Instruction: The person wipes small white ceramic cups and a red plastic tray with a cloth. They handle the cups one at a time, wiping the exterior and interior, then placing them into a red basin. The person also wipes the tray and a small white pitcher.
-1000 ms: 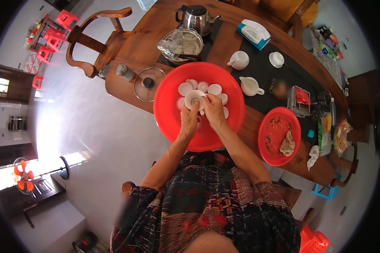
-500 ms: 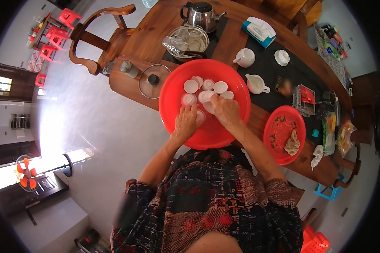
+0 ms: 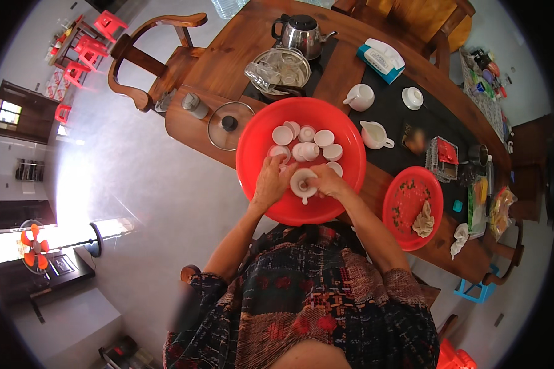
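Observation:
A wide red basin (image 3: 249, 178) stands in front of me with several small white teacups (image 3: 324, 138) in it. Between my hands, near the basin's front, is a white cup-shaped piece with a small handle (image 3: 304, 186), which looks like a tea strainer. My right hand (image 3: 327, 182) has its fingers closed on the far-right rim of this piece. Over the basin's left side, my left hand (image 3: 273, 182) has its fingers apart, close to the strainer and beside a teacup (image 3: 280, 152). Its fingertips partly hide some cups.
Beyond the basin are a pot of glassware (image 3: 283, 71), a steel kettle (image 3: 303, 37) and a tissue pack (image 3: 381, 60). A glass lid (image 3: 229, 126) lies left. White pitchers (image 3: 375, 135) and a red bowl (image 3: 412, 209) with scraps and a crumpled cloth stand right.
My right hand has drawn back toward me from the cups, and the handled white piece now shows in it, mouth up. My left hand has shifted little. The view has tilted slightly.

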Demonstrator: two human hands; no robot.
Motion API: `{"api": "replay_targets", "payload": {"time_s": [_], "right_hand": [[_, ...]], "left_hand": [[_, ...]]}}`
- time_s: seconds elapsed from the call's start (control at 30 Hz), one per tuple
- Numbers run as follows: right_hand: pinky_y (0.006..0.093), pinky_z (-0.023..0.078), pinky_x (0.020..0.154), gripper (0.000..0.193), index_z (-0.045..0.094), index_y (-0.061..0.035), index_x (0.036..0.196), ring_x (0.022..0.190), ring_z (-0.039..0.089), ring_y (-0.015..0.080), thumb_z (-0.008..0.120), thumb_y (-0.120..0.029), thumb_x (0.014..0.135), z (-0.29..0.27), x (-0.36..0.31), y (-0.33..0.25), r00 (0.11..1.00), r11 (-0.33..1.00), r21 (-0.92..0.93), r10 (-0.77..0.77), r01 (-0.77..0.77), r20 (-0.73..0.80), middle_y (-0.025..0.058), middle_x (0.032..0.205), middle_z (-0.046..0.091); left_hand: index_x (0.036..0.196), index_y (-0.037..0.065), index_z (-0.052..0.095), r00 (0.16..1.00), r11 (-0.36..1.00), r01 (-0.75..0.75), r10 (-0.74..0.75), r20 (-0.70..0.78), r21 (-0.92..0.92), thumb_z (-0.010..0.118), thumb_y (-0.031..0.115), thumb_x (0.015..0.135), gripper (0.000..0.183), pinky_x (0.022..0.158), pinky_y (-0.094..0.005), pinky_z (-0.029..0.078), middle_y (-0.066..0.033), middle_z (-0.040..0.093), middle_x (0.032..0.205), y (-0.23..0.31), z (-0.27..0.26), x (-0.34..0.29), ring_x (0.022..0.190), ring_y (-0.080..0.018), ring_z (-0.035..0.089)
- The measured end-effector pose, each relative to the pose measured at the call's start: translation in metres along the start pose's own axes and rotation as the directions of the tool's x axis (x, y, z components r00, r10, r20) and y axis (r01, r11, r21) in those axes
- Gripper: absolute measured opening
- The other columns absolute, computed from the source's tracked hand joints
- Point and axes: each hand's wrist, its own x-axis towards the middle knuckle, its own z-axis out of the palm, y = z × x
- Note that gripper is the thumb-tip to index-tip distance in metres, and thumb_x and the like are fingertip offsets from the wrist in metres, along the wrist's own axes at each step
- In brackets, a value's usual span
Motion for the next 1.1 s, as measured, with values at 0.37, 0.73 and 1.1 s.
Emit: {"api": "replay_targets", "payload": {"time_s": [0.37, 0.73, 1.1], "right_hand": [[0.031, 0.043, 0.045, 0.016, 0.06, -0.0049, 0.093, 0.055, 0.059, 0.0202, 0.056, -0.02, 0.089, 0.02, 0.021, -0.029, 0.8, 0.914, 0.198, -0.187, 0.355, -0.571, 0.0088, 0.073, 0.063], [0.0307, 0.048, 0.072, 0.026, 0.056, 0.002, 0.109, 0.084, 0.061, 0.0202, 0.053, -0.012, 0.088, 0.002, 0.002, -0.042, 0.817, 0.862, -0.015, -0.485, 0.506, -0.313, 0.0147, 0.093, 0.062], [0.0382, 0.053, 0.05, 0.01, 0.054, -0.0002, 0.087, 0.064, 0.063, 0.0325, 0.055, -0.007, 0.08, 0.007, -0.015, -0.026, 0.719, 0.476, -0.874, -0.641, 0.099, -0.268, 0.0168, 0.088, 0.054]], "left_hand": [[0.092, 0.0, 0.058, 0.989, 0.993, 0.057, -0.071, -0.133, -0.101, 0.05, 0.023, 0.093, 0.024, 0.051, -0.0355, 0.046, -0.0097, 0.058, 0.063, 0.035, 0.019, 0.018, 0.051, -0.0195, 0.055], [0.076, 0.011, 0.048, 0.797, 0.184, 0.601, -0.213, 0.565, -0.778, 0.047, 0.04, 0.094, 0.034, 0.044, -0.0257, 0.035, 0.0039, 0.036, 0.052, 0.019, 0.017, 0.017, 0.043, -0.0075, 0.033], [0.112, 0.003, 0.052, 0.998, 0.891, 0.052, -0.027, 0.062, -0.451, 0.052, 0.005, 0.085, 0.027, 0.064, -0.0249, 0.049, -0.0053, 0.06, 0.093, -0.017, 0.019, 0.016, 0.077, -0.0119, 0.058]]}}
